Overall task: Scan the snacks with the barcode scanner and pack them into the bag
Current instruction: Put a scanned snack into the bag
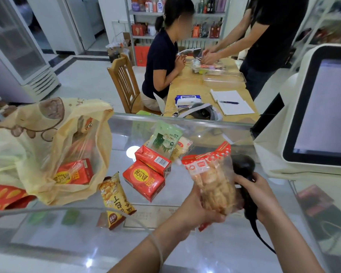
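Observation:
My left hand (193,211) grips a clear snack bag with a red top (211,178), held upright above the glass counter (185,243). Right behind it my right hand (262,196) holds the black barcode scanner (244,166), its head hidden partly by the snack bag. A yellow plastic bag (37,138) stands open at the left with a red box (75,172) inside. On the counter lie two red boxes (146,174), a yellow popcorn packet (114,194), a green packet (165,138) and a pale packet (182,146).
A red packet (6,196) lies under the plastic bag at the left edge. A white checkout screen (323,107) stands at the right. Beyond the counter, two people work at a wooden table (189,85) with a chair (124,79).

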